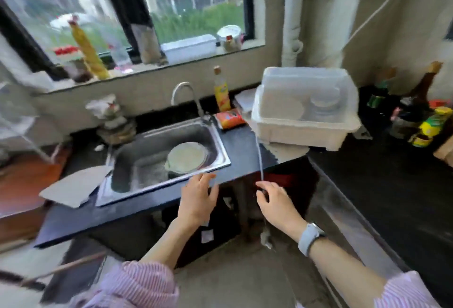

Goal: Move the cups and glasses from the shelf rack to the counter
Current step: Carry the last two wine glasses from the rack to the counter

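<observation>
A dark counter [242,145] runs along the wall and turns down the right side. On it, right of the sink, stands a white plastic dish box [304,121] with a clear lid; pale stacked dishes show through it, blurred. No cup or glass can be made out in this blurred view. My left hand [198,199] hovers at the counter's front edge by the sink, fingers relaxed and holding nothing. My right hand [274,199] is just to its right, below the counter edge, fingers loosely curled beside a thin hanging cord [259,160]; whether it pinches the cord is unclear.
A steel sink [137,158] holds a pot with a pale lid [186,158]. A tap [188,96], a yellow bottle [221,91] and an orange packet [230,118] stand behind it. Bottles [421,116] crowd the right counter. A grey board [76,185] lies left of the sink.
</observation>
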A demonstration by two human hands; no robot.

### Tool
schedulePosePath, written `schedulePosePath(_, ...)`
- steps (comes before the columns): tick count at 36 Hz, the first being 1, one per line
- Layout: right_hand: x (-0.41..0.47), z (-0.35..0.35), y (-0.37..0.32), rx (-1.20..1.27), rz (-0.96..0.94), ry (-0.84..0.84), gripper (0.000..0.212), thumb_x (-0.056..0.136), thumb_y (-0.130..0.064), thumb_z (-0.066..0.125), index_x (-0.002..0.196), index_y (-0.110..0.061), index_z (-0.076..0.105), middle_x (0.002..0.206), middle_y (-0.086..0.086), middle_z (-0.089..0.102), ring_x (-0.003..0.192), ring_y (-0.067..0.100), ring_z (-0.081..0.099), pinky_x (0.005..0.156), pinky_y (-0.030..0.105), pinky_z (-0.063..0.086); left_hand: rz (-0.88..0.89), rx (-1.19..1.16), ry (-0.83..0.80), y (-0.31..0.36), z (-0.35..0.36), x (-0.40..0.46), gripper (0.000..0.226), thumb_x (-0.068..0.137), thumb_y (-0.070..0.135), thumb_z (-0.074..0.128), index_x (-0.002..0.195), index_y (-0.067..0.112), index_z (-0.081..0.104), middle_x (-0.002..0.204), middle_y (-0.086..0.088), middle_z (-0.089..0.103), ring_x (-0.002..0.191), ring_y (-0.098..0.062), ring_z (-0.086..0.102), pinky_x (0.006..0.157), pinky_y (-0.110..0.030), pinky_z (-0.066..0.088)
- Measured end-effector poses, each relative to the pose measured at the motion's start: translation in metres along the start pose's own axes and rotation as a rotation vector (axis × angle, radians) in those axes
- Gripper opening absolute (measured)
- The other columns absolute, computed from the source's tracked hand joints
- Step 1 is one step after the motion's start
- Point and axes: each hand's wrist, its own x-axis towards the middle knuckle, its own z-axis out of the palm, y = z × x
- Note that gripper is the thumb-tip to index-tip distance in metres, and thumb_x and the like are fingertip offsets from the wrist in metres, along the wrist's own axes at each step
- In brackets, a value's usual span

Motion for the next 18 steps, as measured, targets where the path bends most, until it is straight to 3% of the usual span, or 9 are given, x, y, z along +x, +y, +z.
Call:
schedulePosePath(8,0.035,0.151,-0.182,0.008,-0.349,-0.337,0.037,0.093,-0.018,0.045,0.128,-0.007,0.049,0.134,0.014,0.052,0.127,0.027,0.043,0.107,0.031,0.028,-0.356,0.072,0.265,-0.178,-0.141,-0.062,0.029,0.086,0.020,0.058,0.112,0.008,0.060,0.109,-0.015,0.065,0.103,-0.033,0.059,0.089,-0.044,0.049)
schedulePosePath(13,0.041,0.230,-0.269,0.003,-0.518,-0.469,0.035,0.092,-0.016,0.047,0.125,-0.004,0.052,0.128,0.016,0.056,0.121,0.028,0.048,0.104,0.031,0.032,-0.576,0.002,0.400,-0.259,-0.201,-0.099,0.032,0.090,0.020,0.054,0.118,0.007,0.057,0.121,-0.014,0.060,0.112,-0.029,0.055,0.097,-0.041,0.045)
schedulePosePath(18,0.065,0.305,-0.346,0.045,-0.629,-0.548,0.032,0.090,-0.013,0.048,0.120,-0.005,0.055,0.124,0.015,0.059,0.116,0.027,0.052,0.097,0.025,0.033,-0.681,-0.001,0.496,-0.332,-0.251,-0.102,0.029,0.089,0.020,0.054,0.116,0.009,0.059,0.120,-0.011,0.061,0.107,-0.025,0.058,0.092,-0.031,0.043)
